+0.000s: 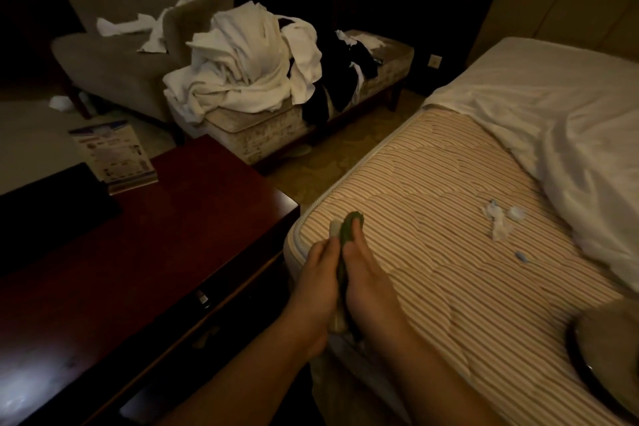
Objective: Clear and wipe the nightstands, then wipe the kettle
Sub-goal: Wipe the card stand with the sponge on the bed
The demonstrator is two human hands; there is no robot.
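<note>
Nightstand [138, 252], dark red-brown and glossy, is my landmark: its flat worktop catches a pale glare near its closest corner, and a drawer front with a small metal pull faces the bed. On its far end stands a printed card [114, 154] with blue and white panels, and just beside that lies a flat black object [52, 211] I cannot identify.

Just to the right of the nightstand, over the rounded corner of the striped bare mattress [449, 252], my two hands meet. My left hand [316, 282] and right hand [368, 284] are pressed side by side, fingers curled around a green cloth [349, 230] bunched together with something pale; the cloth's end pokes out beyond my fingertips. I cannot tell exactly what the pale piece is.

Further right of the nightstand, small white scraps [499, 220] lie on the mattress, and a white sheet [570, 135] is pushed back over its far side.

Beyond the nightstand's far edge, a narrow strip of patterned carpet [332, 156] runs between it, the bed and an upholstered bench [262, 128] heaped with white linen [249, 59]. Behind that sits a grey armchair [138, 21].
</note>
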